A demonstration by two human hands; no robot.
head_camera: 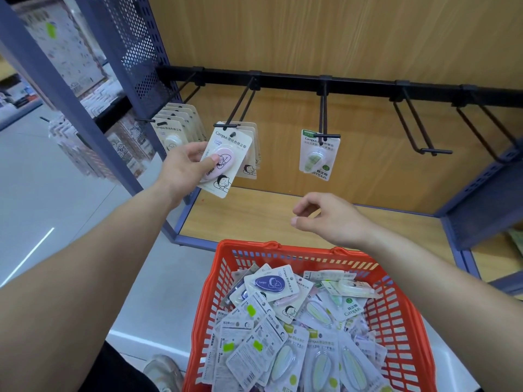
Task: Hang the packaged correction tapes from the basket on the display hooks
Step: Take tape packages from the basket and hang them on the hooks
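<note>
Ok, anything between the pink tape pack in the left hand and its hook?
Nothing visible. The left hand holds the cream card with the pink correction tape right at the black wire hook's free tip; the cards already hung sit behind it on that hook.

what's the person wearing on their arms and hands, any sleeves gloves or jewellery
The left hand and right hand are bare: no gloves, rings, watch or bracelets show. Both forearms are uncovered to the frame edge, with no sleeve in view.
</note>
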